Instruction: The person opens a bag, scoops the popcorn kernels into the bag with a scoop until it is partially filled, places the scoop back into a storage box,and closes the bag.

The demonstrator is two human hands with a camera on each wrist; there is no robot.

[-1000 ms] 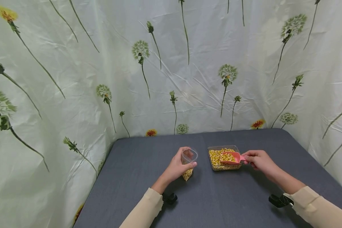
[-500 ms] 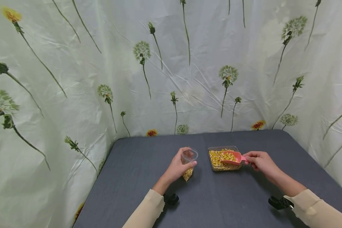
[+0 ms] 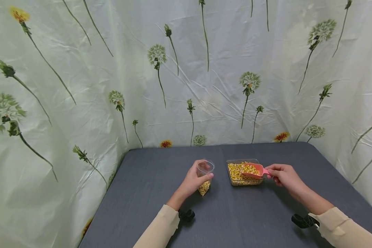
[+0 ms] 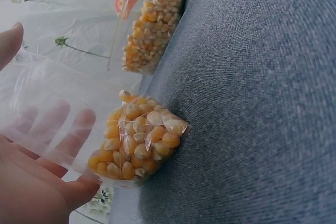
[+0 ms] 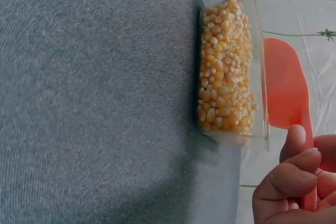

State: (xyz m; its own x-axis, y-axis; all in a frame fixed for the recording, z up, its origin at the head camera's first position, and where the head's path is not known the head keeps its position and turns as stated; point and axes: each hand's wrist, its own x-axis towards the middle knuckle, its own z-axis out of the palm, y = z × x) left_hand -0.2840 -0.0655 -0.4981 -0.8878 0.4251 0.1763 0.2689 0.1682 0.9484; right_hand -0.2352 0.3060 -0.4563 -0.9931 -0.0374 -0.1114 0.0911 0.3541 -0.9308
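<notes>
My left hand holds a clear plastic bag upright, its mouth spread in a round opening. Corn kernels fill the bag's pointed lower part, which stands on or just above the cloth. In the left wrist view, the fingers show through the clear plastic. My right hand pinches the handle of a coral-pink scoop between thumb and fingers. Kernels lie in the scoop's bowl, over a clear rectangular container of corn. From the right wrist view, the scoop sits above the container's rim.
A dark grey cloth covers the table. Behind and at the sides hangs a pale curtain printed with dandelions. A black strap device is on each wrist, the left one close over the cloth.
The scoop with its kernels has shifted slightly to the right over the container and tilted a little. My left hand and the bag stay nearly still.
</notes>
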